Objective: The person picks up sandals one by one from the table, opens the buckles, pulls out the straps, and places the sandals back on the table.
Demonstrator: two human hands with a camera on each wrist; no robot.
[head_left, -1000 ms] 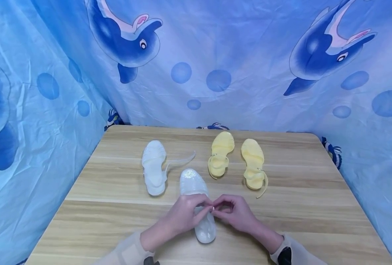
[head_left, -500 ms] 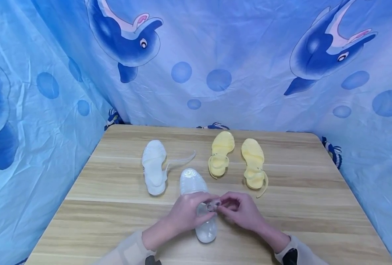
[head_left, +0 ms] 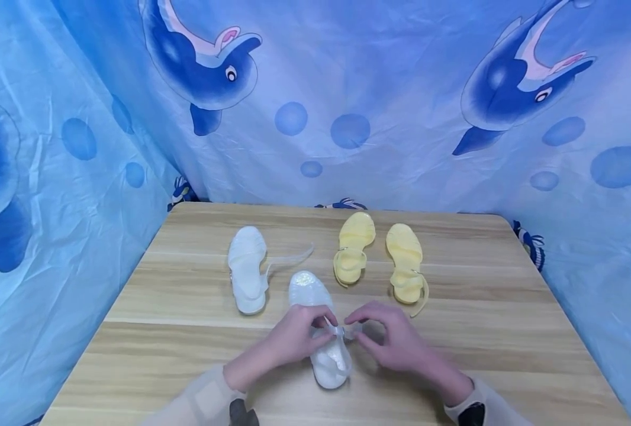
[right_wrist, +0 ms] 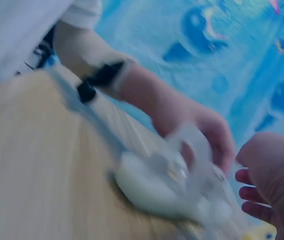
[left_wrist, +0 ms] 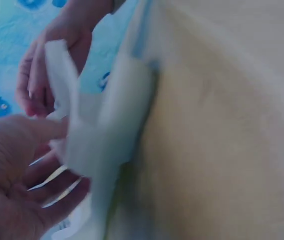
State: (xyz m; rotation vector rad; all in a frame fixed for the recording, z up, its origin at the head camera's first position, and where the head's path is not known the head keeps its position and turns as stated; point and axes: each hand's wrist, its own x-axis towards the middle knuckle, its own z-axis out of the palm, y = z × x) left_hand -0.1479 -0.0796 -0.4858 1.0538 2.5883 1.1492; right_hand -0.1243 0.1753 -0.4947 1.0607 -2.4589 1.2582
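Observation:
A clear white sandal [head_left: 309,290] lies toe-away in front of me, its ankle strap raised near a small buckle [head_left: 339,332]. My left hand [head_left: 296,334] lies across it from the left, thumb and forefinger pinching the strap by the buckle. Just right of the buckle is my right hand [head_left: 392,340], thumb and forefinger spread apart beside the strap. The right wrist view has this right hand [right_wrist: 276,180] with loosely bent fingers, off the sandal [right_wrist: 149,187]. Blurred in the left wrist view, the strap [left_wrist: 64,75] stands up beside my left hand [left_wrist: 17,175].
A second white sandal [head_left: 247,269] lies to the left, its strap [head_left: 291,258] loose toward the right. Two yellow sandals [head_left: 355,245] lie farther back on the wooden table [head_left: 480,307]. Blue dolphin-printed cloth [head_left: 321,77] hangs behind and at the sides.
My right hand first pinches at the buckle, then draws slightly right; now its thumb and forefinger have parted. My left hand stays at the strap. The other sandals stay put.

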